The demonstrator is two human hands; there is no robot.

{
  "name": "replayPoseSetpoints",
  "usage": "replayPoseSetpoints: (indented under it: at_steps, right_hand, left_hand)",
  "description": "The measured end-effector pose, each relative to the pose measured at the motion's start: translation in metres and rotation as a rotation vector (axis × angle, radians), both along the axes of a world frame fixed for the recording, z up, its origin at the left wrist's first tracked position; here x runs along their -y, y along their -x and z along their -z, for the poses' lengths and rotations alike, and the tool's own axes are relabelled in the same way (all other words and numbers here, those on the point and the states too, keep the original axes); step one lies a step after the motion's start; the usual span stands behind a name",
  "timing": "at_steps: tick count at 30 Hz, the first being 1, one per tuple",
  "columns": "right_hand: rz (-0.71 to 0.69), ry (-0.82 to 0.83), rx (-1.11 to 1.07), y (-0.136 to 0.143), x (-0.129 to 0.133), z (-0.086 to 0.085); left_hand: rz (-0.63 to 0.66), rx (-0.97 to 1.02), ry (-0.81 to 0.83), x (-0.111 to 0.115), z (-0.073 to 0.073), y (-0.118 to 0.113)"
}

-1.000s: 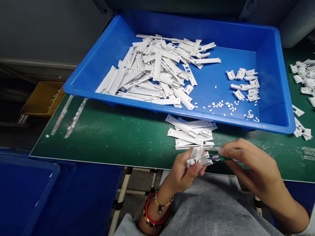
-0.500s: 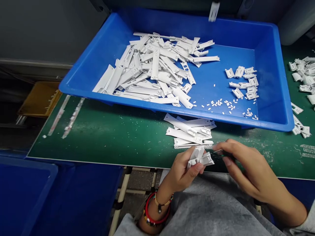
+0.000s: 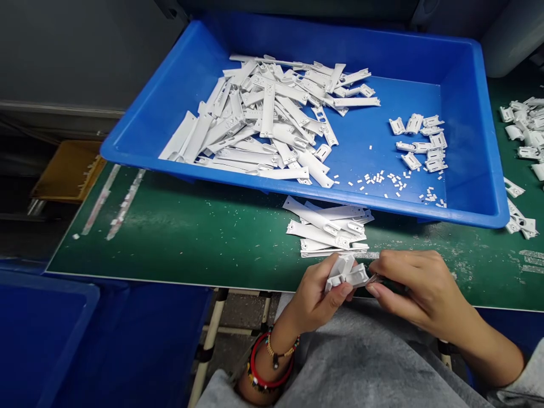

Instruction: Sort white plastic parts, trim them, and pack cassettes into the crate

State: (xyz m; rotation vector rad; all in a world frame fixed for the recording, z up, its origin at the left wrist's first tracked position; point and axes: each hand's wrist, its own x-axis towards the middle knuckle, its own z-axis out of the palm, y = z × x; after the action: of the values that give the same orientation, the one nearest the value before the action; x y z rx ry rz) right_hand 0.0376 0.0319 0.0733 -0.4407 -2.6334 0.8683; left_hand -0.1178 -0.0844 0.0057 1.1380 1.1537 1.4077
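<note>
Several small white plastic parts (image 3: 346, 271) are gripped between the thumb and fingers of my left hand (image 3: 317, 297), above the table's front edge. My right hand (image 3: 419, 289) pinches a thin, dark metallic tool (image 3: 374, 278), whose tip is at the right end of those parts. Most of the tool is hidden by my fingers. Just beyond my left hand, a small stack of long white pieces (image 3: 325, 226) lies on the green table (image 3: 221, 238).
A large blue tray (image 3: 297, 190) behind the stack holds a heap of long white pieces (image 3: 267, 113), short white pieces (image 3: 433, 141) and tiny white chips (image 3: 376, 178). More white parts (image 3: 529, 127) lie at the far right. Another blue tray (image 3: 91, 294) is at lower left.
My right hand has moved left, bringing the tool to the held parts. A short white piece seen in midair above the tray's back rim now lies at the heap's right side.
</note>
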Motion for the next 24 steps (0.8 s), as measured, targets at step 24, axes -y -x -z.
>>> replayPoseSetpoints:
  at_steps: [24]
  right_hand:
    - [-0.038, 0.068, -0.017, -0.012, 0.005, 0.003]
  left_hand:
    - [-0.018, -0.033, 0.086, 0.001, 0.002, -0.003]
